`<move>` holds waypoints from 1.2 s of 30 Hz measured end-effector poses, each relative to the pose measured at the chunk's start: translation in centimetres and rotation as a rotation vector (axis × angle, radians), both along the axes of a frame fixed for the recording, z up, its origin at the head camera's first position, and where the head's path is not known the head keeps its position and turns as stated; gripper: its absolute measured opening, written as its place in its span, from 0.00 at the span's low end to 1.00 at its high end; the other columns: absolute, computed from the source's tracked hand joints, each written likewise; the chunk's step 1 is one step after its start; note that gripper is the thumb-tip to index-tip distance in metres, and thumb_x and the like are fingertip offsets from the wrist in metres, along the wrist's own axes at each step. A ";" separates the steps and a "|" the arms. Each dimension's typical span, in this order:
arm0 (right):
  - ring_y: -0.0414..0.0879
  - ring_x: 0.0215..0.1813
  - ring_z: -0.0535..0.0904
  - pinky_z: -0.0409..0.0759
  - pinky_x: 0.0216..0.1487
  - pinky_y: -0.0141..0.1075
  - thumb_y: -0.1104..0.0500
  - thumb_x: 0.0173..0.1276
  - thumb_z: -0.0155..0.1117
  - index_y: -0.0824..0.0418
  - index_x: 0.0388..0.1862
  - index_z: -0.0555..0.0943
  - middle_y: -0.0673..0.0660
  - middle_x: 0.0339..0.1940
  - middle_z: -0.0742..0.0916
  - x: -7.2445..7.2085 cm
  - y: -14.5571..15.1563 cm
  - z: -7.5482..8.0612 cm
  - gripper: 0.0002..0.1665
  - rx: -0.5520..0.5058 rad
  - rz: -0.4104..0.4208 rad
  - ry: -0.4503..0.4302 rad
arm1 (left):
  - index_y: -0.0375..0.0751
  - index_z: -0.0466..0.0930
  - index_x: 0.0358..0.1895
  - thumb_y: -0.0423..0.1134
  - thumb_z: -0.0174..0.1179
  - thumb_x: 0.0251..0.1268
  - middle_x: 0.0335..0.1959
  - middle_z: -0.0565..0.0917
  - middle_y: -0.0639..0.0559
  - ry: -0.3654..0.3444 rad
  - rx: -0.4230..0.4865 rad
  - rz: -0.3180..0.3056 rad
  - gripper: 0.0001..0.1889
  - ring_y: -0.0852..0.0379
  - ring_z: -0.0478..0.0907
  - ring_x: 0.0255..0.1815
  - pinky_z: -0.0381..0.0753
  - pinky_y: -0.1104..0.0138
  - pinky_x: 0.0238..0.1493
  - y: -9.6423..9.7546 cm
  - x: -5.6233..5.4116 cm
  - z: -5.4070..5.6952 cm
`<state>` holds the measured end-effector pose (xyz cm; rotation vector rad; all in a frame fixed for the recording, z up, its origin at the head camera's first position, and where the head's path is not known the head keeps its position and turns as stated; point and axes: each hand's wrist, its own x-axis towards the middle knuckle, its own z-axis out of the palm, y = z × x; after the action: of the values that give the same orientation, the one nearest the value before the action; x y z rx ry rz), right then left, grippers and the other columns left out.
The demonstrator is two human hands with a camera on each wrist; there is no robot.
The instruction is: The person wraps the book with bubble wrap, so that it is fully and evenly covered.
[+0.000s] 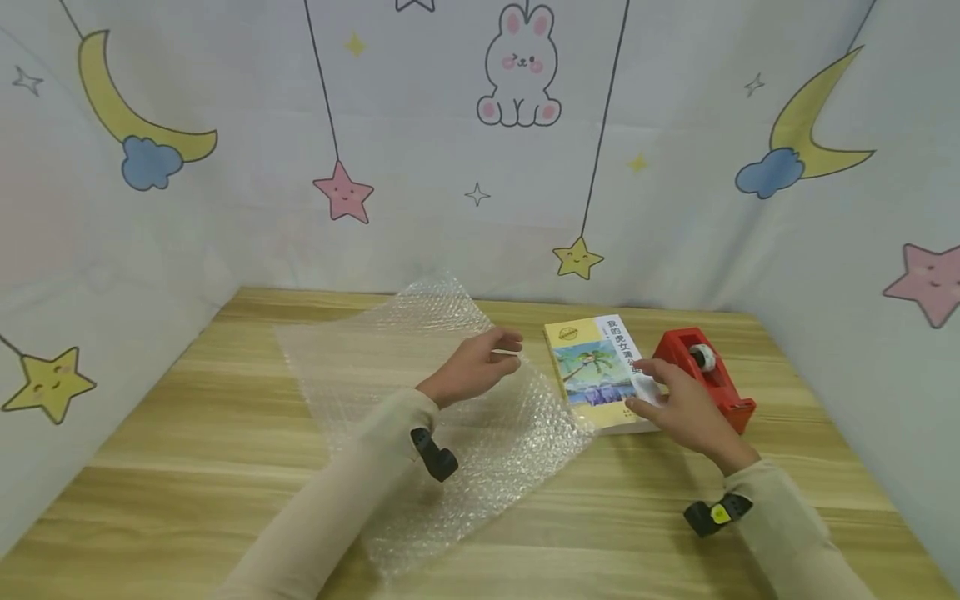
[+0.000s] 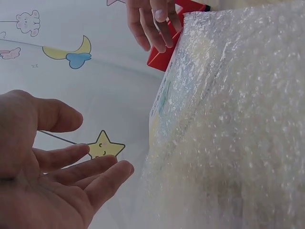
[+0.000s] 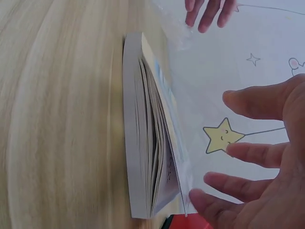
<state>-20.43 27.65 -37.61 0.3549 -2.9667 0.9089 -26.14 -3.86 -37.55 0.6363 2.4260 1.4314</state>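
A sheet of clear bubble wrap (image 1: 517, 450) lies across the middle of the table, one corner overlapping the lower edge of a paperback book (image 1: 596, 371). My left hand (image 1: 474, 367) is held above the wrap with loosely bent fingers and nothing in its grasp. Over the book's right side hovers my right hand (image 1: 690, 412), thumb and fingers apart and empty. In the right wrist view the book's cover (image 3: 167, 109) is slightly lifted, with its pages fanned beneath. Through the wrap, the left wrist view shows part of the book.
A red tape dispenser (image 1: 726, 396) with a white roll stands just right of the book, behind my right hand. The wood-grain table (image 1: 187, 433) is bordered by a patterned cloth backdrop (image 1: 420, 242) at the back and both sides.
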 end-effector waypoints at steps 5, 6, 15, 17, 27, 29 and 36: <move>0.71 0.66 0.74 0.74 0.63 0.65 0.52 0.67 0.68 0.72 0.70 0.68 0.73 0.68 0.76 -0.1 0.0 -0.2 0.39 0.072 -0.005 -0.011 | 0.43 0.64 0.74 0.42 0.51 0.78 0.72 0.72 0.42 -0.028 0.024 -0.008 0.25 0.44 0.72 0.72 0.75 0.52 0.68 1.1 -0.3 0.1; 0.70 0.65 0.74 0.74 0.62 0.65 0.52 0.67 0.68 0.72 0.70 0.68 0.73 0.68 0.76 -0.1 0.0 -0.3 0.39 0.075 -0.009 -0.020 | 0.43 0.63 0.74 0.42 0.51 0.78 0.72 0.72 0.42 -0.034 0.025 -0.009 0.25 0.43 0.72 0.72 0.75 0.52 0.68 1.3 -0.4 0.1; 0.69 0.67 0.69 0.69 0.65 0.67 0.51 0.67 0.68 0.72 0.70 0.67 0.75 0.69 0.73 -0.3 0.5 -1.0 0.40 0.081 -0.022 -0.060 | 0.42 0.59 0.77 0.43 0.51 0.78 0.74 0.69 0.40 -0.155 0.024 -0.060 0.29 0.44 0.70 0.74 0.73 0.50 0.70 3.9 -1.1 0.6; 0.67 0.66 0.71 0.70 0.64 0.67 0.50 0.68 0.67 0.72 0.70 0.67 0.75 0.68 0.74 -0.5 0.6 -1.2 0.40 0.081 -0.031 -0.076 | 0.41 0.58 0.77 0.44 0.50 0.78 0.74 0.69 0.39 -0.217 0.035 -0.086 0.29 0.43 0.70 0.73 0.71 0.49 0.71 4.4 -1.2 0.7; 0.64 0.61 0.73 0.72 0.63 0.65 0.48 0.70 0.64 0.70 0.70 0.67 0.73 0.68 0.75 -0.6 0.9 -1.5 0.39 0.087 -0.063 -0.146 | 0.40 0.51 0.80 0.45 0.51 0.77 0.81 0.57 0.41 -0.278 -0.049 -0.068 0.34 0.42 0.58 0.80 0.64 0.46 0.76 7.4 -1.5 0.2; 0.64 0.61 0.73 0.72 0.63 0.65 0.48 0.70 0.64 0.70 0.70 0.67 0.73 0.68 0.75 -0.6 0.9 -1.5 0.39 0.092 -0.064 -0.150 | 0.39 0.47 0.81 0.45 0.50 0.78 0.83 0.52 0.43 -0.271 -0.068 -0.069 0.36 0.43 0.53 0.82 0.61 0.47 0.78 8.0 -1.4 0.3; 0.65 0.64 0.74 0.72 0.65 0.65 0.48 0.70 0.64 0.69 0.70 0.68 0.73 0.69 0.75 -0.7 0.8 -1.4 0.38 0.084 -0.074 -0.164 | 0.33 0.58 0.76 0.45 0.51 0.76 0.80 0.59 0.41 -0.241 -0.087 -0.017 0.31 0.44 0.60 0.79 0.66 0.50 0.75 9.6 -1.8 0.5</move>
<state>-21.10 28.46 -38.98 0.1791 -3.1498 0.8464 -27.98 5.73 -37.08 0.4361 2.2741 1.3045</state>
